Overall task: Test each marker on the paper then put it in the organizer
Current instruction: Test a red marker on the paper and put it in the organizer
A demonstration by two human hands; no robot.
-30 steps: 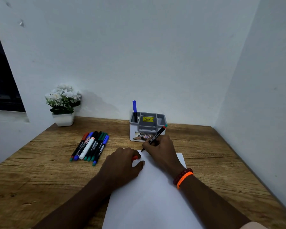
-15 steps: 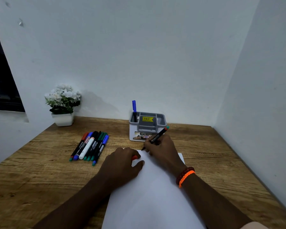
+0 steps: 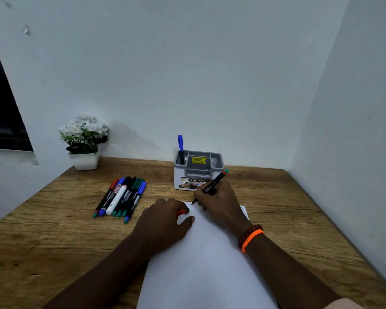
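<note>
The right hand (image 3: 218,202) pinches the marker (image 3: 211,186), tip at the paper's (image 3: 205,264) far edge before the organizer (image 3: 197,172), while the left hand (image 3: 163,221), curled round an orange cap (image 3: 180,212), should pin the sheet during light strokes.
</note>
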